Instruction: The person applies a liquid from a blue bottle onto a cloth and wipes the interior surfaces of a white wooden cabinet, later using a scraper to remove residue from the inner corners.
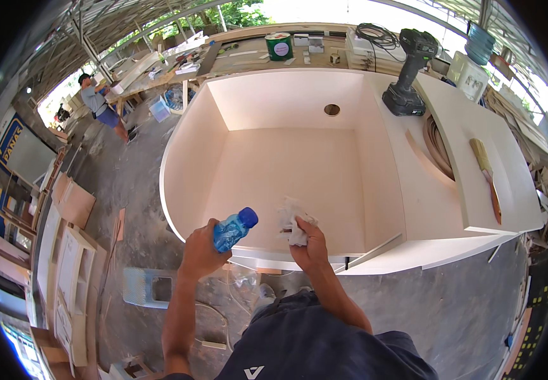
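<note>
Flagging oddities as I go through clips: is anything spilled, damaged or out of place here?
Nothing plainly stands out. The tilted blue bottle in the left hand is capped, the drill stands upright on the white cabinet, and no spill shows.

Workshop interior, open-sided. Roof (36, 60): corrugated sheeting, spanned 10 to 2 o'clock over metal framing. Light: daylight, entered strongly through the open side (375, 12) at 1 o'clock. Greenery (242, 14): showed just short of 12 o'clock. Floor (141, 183): grey, concrete-like, stained, ran broad at 9 o'clock. Workbench (239, 66): wooden, long, cluttered, stood at 12 o'clock. Signboards (10, 136): blue with yellow lettering, stood near 9 o'clock. Shelf unit (71, 269): pale, open-compartmented, lay toward 8 o'clock. Timber offcuts (514, 120): heaped between 2 and 3 o'clock.
</note>
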Tool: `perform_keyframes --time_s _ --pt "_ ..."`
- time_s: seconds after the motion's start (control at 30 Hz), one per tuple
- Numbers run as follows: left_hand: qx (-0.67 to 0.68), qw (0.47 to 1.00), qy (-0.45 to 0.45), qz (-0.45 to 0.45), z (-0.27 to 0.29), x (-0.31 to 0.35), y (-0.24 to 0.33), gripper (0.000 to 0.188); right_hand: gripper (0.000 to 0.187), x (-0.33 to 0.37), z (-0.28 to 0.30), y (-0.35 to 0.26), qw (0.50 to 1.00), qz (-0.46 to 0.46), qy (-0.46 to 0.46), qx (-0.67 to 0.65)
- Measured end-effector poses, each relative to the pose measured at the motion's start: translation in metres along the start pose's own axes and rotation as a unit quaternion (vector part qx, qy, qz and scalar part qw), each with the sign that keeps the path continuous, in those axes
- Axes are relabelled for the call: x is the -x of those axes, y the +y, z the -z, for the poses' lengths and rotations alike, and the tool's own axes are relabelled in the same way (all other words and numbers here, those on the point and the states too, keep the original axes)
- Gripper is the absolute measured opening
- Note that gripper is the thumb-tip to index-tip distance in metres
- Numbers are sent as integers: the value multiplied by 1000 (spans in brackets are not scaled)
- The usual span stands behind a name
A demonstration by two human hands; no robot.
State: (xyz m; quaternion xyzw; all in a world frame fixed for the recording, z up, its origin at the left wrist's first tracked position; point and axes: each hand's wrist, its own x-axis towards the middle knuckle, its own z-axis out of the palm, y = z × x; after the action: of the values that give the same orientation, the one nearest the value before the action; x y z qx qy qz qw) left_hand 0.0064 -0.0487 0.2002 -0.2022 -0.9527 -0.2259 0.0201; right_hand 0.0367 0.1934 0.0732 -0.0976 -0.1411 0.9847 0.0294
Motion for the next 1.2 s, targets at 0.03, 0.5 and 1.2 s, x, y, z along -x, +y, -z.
perform_keyframes --time_s 0.03,0.5,1.2 --pt "-22 999 -28 2 2 -7 4 55 38 -1 -2 4 1000 4 1 -5" --pt "-228 964 -113 -80 16 -58 -8 40 43 -13 -42 29 998 34 -2 56" --pt "-284 944 -104 -130 23 -101 -17 22 46 -43 -48 39 993 111 9 50"
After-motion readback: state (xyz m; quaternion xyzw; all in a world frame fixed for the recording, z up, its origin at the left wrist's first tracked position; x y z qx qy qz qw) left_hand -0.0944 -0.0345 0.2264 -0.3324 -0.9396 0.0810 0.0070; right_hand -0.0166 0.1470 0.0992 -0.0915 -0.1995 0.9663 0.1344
